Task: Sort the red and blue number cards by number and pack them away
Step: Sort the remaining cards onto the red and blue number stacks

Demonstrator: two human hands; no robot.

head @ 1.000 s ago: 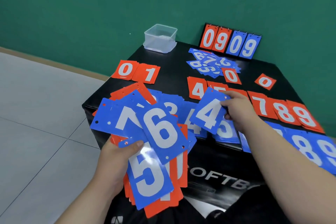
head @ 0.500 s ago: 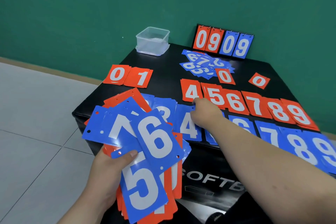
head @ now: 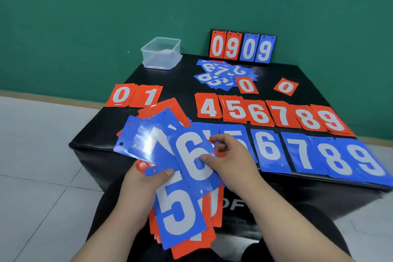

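Your left hand [head: 138,193] grips a fanned stack of red and blue plastic number cards [head: 180,215]; your right hand [head: 231,166] pinches its blue 6 card [head: 191,155]. Beyond both hands, rows [head: 282,116] lie part-sorted; packing looks unstarted

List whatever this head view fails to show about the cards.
Head view only.
Tabletop left of the blue 5 pile: hidden behind the held stack that the left hand grips.
Red cards in that stack: digits covered by blue ones.
Blue 5 pile: half hidden by the right hand pinching the blue 6 card.
Small blue heap: overlapping, mostly unreadable.
Box lettering: covered by the stack.
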